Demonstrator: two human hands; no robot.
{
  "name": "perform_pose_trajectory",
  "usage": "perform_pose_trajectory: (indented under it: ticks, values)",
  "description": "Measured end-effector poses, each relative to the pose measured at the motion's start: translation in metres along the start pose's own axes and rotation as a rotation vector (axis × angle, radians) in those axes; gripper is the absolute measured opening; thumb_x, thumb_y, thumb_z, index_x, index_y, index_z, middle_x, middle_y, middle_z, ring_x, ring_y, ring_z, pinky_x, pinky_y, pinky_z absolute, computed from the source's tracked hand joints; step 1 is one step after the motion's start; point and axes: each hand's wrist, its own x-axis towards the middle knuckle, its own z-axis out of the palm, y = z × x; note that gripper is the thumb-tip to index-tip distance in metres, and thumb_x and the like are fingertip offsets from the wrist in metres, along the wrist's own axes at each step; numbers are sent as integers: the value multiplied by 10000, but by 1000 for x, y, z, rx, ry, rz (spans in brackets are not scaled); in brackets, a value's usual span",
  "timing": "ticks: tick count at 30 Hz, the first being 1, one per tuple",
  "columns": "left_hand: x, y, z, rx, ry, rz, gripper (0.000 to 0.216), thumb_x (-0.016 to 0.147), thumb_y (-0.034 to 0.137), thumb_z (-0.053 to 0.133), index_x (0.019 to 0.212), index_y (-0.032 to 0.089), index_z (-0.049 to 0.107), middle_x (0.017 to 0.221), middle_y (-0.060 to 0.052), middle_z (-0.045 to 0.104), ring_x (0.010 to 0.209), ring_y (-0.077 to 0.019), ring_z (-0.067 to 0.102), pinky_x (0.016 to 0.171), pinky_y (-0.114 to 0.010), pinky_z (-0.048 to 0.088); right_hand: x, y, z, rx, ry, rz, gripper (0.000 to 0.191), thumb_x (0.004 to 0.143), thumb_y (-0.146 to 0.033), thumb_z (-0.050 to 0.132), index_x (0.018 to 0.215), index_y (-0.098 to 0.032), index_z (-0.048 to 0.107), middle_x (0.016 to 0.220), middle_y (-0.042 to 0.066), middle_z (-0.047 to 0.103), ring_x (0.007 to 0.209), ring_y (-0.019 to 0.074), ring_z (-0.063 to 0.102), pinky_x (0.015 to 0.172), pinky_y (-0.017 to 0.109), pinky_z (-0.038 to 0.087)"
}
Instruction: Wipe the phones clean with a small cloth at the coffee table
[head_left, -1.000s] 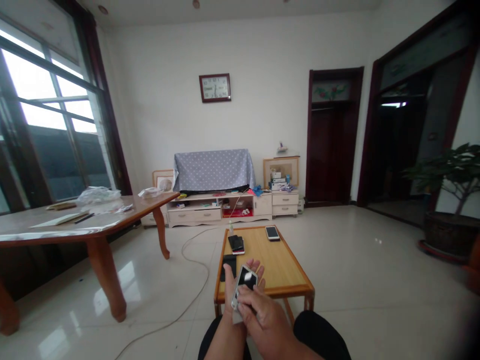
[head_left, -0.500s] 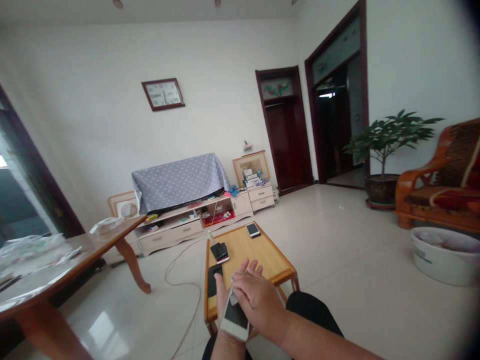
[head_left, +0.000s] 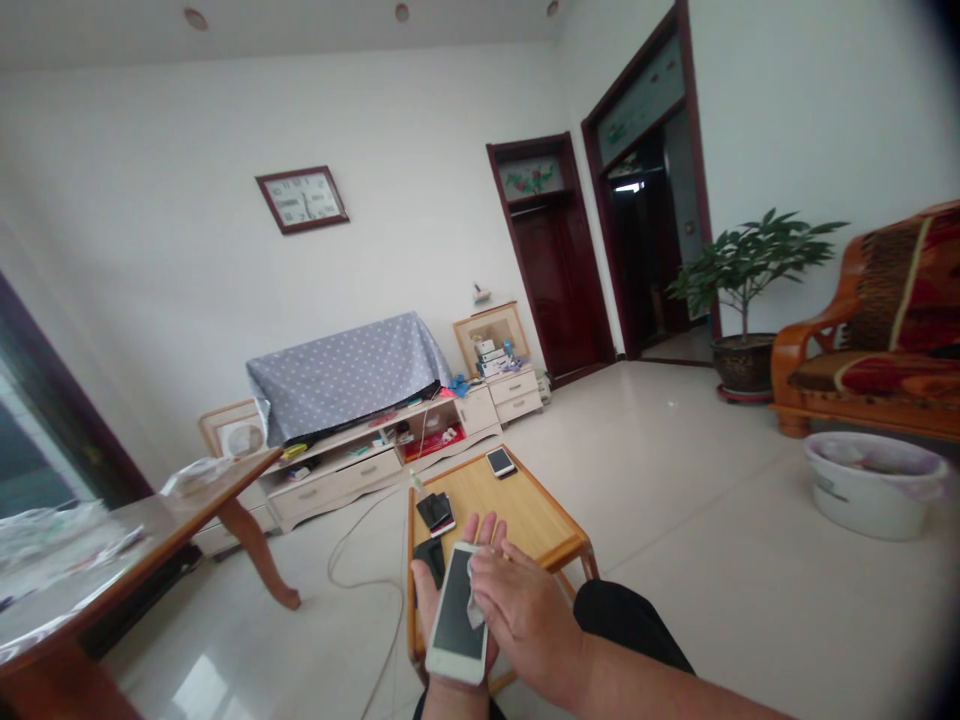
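A white smartphone (head_left: 454,640) with a dark screen lies face up on the palm of my left hand (head_left: 427,592), whose thumb is along its left edge and fingertips show past its top. My right hand (head_left: 525,610) is closed on a small white cloth (head_left: 475,598), pressed against the right side of the screen. Part of the cloth is hidden under my fingers. Beyond my hands, a stack of dark phones (head_left: 436,512) and another black phone (head_left: 430,562) lie on a small wooden table (head_left: 517,510). A white phone (head_left: 500,462) lies near its far edge.
A larger wooden table (head_left: 202,505) with plastic wrapping on it stands at the left. A cable (head_left: 367,577) runs over the floor. To the right are a white tub (head_left: 870,495), a potted plant (head_left: 744,350) and a wooden sofa (head_left: 817,340). A low cabinet (head_left: 337,490) lines the far wall.
My right hand has slid with the cloth toward the phone's right side, uncovering more of the screen. The phone looks more upright in view. The camera has turned slightly to the right.
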Motion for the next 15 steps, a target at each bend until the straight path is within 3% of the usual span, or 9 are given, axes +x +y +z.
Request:
perform_pose_trajectory:
  ticks: [4,10,15]
  values:
    - [-3,7,3,-2,2,11,885,839,827,216,1561,316,215,1642,-29,229,1534,-256,120,1237,-528,77,-16,-13,3,83,-175,-189,252,961,-220,512,1153,-279,664,1208,10,722,1167,187,654,1158,365,390]
    - [-2,8,2,29,-2,6,882,837,825,229,1534,290,310,1632,-60,262,1534,-266,106,1239,-514,32,-6,-8,0,26,-26,17,278,952,-166,493,1149,-248,672,1189,48,728,1160,201,657,1177,436,349]
    - [-2,11,2,26,-9,-23,884,827,838,234,1512,293,354,1627,-54,275,1536,-272,93,1228,-558,51,-10,-14,3,61,-223,-132,276,949,-207,529,1174,-291,665,1237,21,708,1206,209,631,1160,416,383]
